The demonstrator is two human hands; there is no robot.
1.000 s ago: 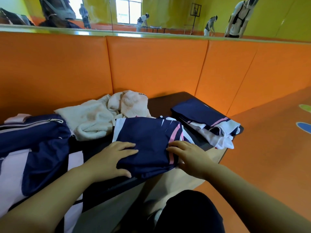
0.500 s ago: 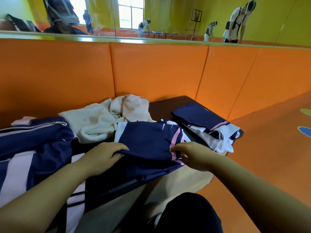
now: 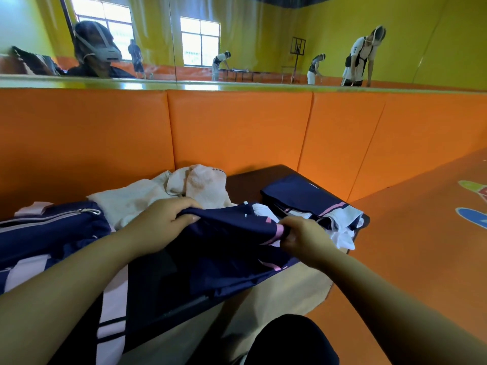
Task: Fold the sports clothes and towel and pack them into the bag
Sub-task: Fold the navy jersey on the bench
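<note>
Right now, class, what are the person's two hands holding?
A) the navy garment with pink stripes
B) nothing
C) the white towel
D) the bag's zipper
A: the left hand and the right hand each grip an edge of the navy garment, while the white towel lies untouched behind it.

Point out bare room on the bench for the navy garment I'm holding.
One bare patch: dark bench top at the back, between the towels, the folded clothes and the orange pad. Left is crowded: bag and towels. The held garment covers the front.
</note>
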